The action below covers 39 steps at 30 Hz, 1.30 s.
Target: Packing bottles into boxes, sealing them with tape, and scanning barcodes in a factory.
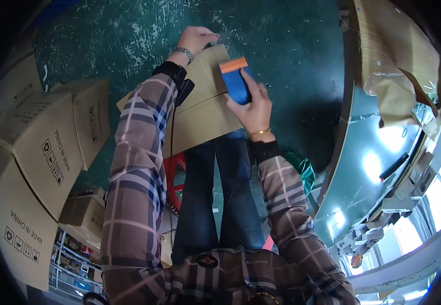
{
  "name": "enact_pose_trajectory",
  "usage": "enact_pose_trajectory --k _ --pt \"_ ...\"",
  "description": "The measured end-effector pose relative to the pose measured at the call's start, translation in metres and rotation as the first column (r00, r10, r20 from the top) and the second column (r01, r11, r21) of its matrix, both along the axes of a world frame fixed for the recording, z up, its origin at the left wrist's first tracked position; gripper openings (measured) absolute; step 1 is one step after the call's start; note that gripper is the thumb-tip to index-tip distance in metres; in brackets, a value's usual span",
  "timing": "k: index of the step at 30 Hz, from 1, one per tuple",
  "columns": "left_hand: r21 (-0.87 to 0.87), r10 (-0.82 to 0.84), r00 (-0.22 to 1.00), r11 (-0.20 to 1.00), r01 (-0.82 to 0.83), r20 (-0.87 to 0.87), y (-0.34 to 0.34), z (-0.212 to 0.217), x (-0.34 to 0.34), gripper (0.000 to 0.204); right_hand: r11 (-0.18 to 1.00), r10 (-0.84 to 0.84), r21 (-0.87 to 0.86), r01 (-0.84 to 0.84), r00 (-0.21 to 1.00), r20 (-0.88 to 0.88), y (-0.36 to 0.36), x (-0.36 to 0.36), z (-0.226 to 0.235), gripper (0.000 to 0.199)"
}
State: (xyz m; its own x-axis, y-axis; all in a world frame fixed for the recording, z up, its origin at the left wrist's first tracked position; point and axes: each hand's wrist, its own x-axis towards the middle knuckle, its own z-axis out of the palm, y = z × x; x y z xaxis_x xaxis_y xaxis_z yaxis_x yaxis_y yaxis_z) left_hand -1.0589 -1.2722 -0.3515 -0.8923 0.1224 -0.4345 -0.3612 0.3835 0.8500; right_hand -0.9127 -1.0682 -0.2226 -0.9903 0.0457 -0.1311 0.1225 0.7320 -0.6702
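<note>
A brown cardboard carton [200,122] with closed flaps lies in front of my legs, its seam running across the top. My right hand [257,109] grips a blue block-shaped tool with an orange end [237,86], held over the carton's right side. Beyond the carton's far edge, my left hand [196,39] is closed, fingertips pressed together. A small dark bit shows under those fingers, but what they hold, if anything, I cannot make out.
Printed cardboard cartons [40,137] are stacked at the left. The worn green floor [144,30] is strewn with pale scraps. To the right stands a green-topped table [352,152], with brown wrapping paper [388,56] at its far end and a black-handled tool [395,166] on it.
</note>
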Motion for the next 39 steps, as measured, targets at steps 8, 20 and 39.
enact_pose_trajectory --k 8,20,39 --pt "0.284 0.000 0.974 0.957 -0.065 0.225 0.001 -0.031 0.007 0.033 1.000 -0.014 -0.012 0.014 0.997 0.073 0.001 -0.017 -0.035 0.077" --pt "0.259 -0.111 0.986 0.963 0.075 0.127 0.003 -0.040 0.003 0.063 0.999 0.038 -0.016 -0.037 0.997 0.061 0.003 -0.031 -0.043 0.076" --pt "-0.281 0.059 0.993 0.959 -0.029 0.101 -0.009 -0.066 0.013 0.144 0.999 0.018 0.033 -0.027 0.966 0.258 0.103 0.173 0.027 0.072"
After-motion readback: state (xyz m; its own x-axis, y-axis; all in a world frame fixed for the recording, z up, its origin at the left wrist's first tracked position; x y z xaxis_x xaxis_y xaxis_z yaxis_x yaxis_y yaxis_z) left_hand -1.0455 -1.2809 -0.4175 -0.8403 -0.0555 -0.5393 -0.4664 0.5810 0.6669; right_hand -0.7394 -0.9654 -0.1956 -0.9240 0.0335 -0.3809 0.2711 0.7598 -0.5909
